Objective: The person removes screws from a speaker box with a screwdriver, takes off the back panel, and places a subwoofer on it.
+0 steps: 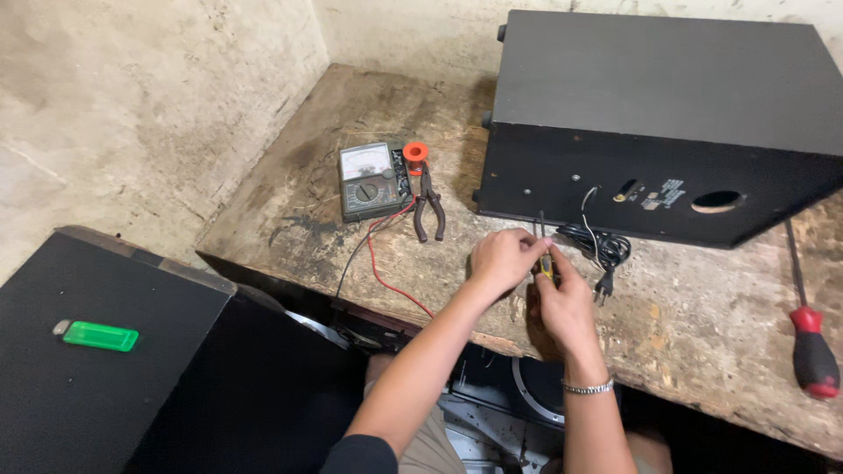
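Yellow-handled screwdriver [545, 260] sits mid-frame, its shaft pointing up toward the black speaker box [654, 132]; the right hand [562, 309] has its grip clamped on the handle, and the left hand [503, 258] pinches it from above. Beyond on the wooden worktop [290, 211]: pliers [429, 206], a multimeter [371, 181].

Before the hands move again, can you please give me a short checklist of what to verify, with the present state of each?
1. Both hands grip the small yellow screwdriver: left hand, right hand: ok.
2. Tip seated on the black speaker box: cannot tell.
3. Power plug lies loose on the bench: ok.
4. Cord coil clear of the hands: not ok, it is close.
5. Pliers and meter lie apart from the hands: ok.
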